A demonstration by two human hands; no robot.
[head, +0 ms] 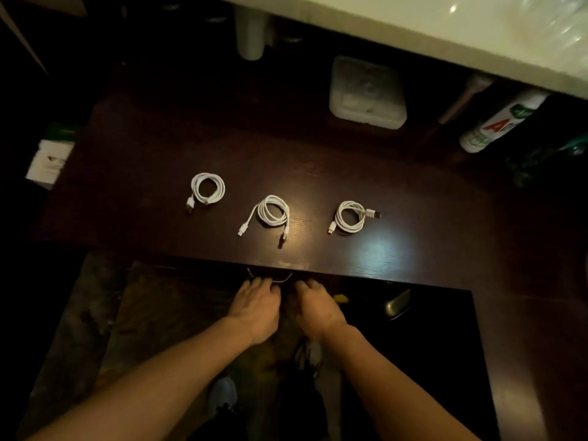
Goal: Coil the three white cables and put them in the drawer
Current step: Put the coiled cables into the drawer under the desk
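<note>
Three coiled white cables lie in a row on the dark wooden desk (413, 192): the left cable (206, 190), the middle cable (273, 212) and the right cable (350, 217). Below the desk's front edge a thin metal drawer handle (284, 279) shows. My left hand (256, 308) has its fingers curled on that handle. My right hand (315, 308) is beside it, with curled fingers at the handle's right end; what it grips is hidden. The drawer front is dark and hard to make out.
A white plastic box (367, 92) and a labelled bottle (501, 124) lie at the back right. A white cylinder (251, 36) stands at the back. A white stack (47, 162) sits off the left edge. A metal object (397, 302) is under the desk to the right.
</note>
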